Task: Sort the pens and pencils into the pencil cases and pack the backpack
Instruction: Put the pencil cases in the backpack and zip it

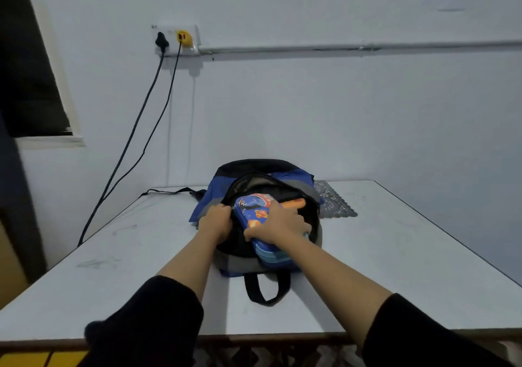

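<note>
On the table [395, 253] a blue-and-black backpack [213, 197] lies open. The left hand [216, 222] grips the opening's rim. The right hand [279, 222] clasps a blue space-print pencil case [254, 205], half inside, beside an orange item [295, 203].

I count one backpack [207, 201] on one table [395, 253]. One blue pencil case [254, 211] shows at its mouth, and one orange item [295, 203] lies deeper inside; what it is I cannot tell. Two hands are there, the left hand [216, 221] and the right hand [278, 225], out of two black sleeves [147, 318]. The backpack has one carry loop [265, 290] in sight. One lace mat [334, 200] lies behind it. The wall carries one socket board [172, 32] with two plugs, one black plug [161, 40] and one yellow plug [183, 37], and two dark cables [135, 123] hang from it. One pipe [339, 47] and one window [28, 70] complete the count.
</note>
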